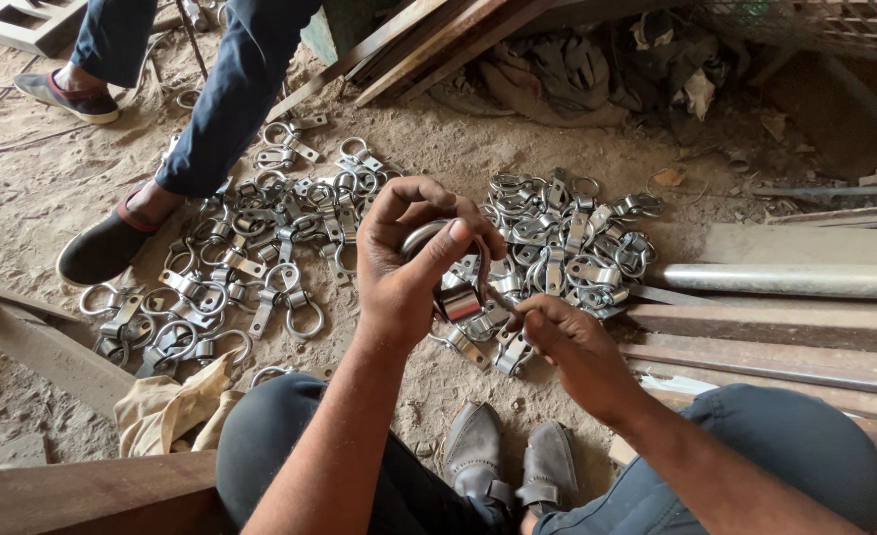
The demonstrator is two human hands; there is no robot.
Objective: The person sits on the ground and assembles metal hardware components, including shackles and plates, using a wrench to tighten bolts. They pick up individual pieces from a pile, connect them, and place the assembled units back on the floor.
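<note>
Dirt floor (42,198); left hand (409,267) grips ring clamp (448,287), ring up, axis upright.

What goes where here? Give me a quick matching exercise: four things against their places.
Things:
1. ring clamp
2. steel pipe
3. tan cloth
4. grey shoes

Places:
A. lying on planks at the right
B. held in the left hand, right hand at its lower end
C. on the dirt between the person's knees
D. crumpled on the ground by the left knee

Pairs: 1-B, 2-A, 3-D, 4-C
</note>
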